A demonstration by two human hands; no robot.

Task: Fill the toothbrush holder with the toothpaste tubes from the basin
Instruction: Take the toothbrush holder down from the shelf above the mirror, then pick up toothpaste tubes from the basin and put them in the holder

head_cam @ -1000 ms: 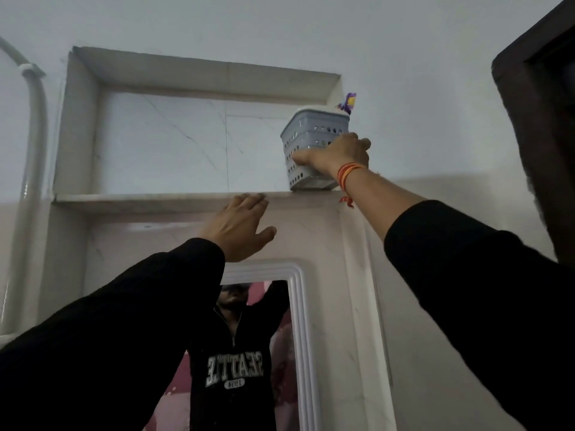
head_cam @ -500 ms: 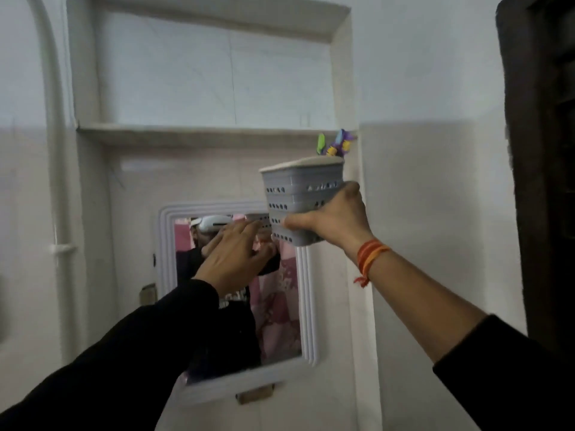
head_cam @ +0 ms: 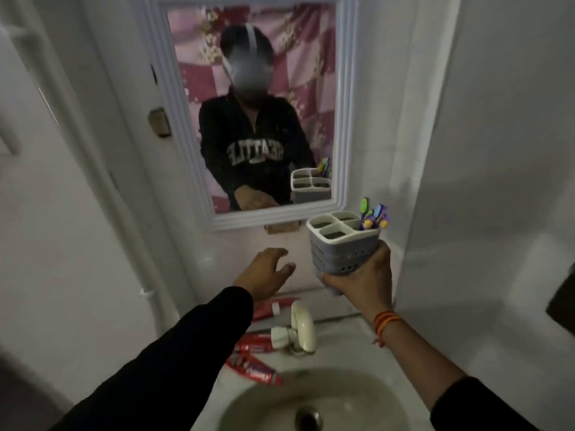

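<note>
Grey perforated plastic toothbrush holder (head_cam: 342, 244) sits upright in my right hand (head_cam: 362, 276), above the basin's back ledge.

My right fingers wrap its lower half from underneath; its white top has four compartments, and colourful toothbrushes (head_cam: 375, 216) stand in the far right one while the other three look empty. An orange thread band (head_cam: 386, 318) circles that wrist. My left hand (head_cam: 264, 270), in a black sleeve, is spread open with fingers apart and holds nothing, hovering just left of the holder. Below it, red toothpaste tubes (head_cam: 253, 367) lie on the white basin (head_cam: 357, 334) ledge, left of the white plastic tap (head_cam: 298, 329), one further back near the wall. A white-framed mirror (head_cam: 343, 104) hangs above.
</note>
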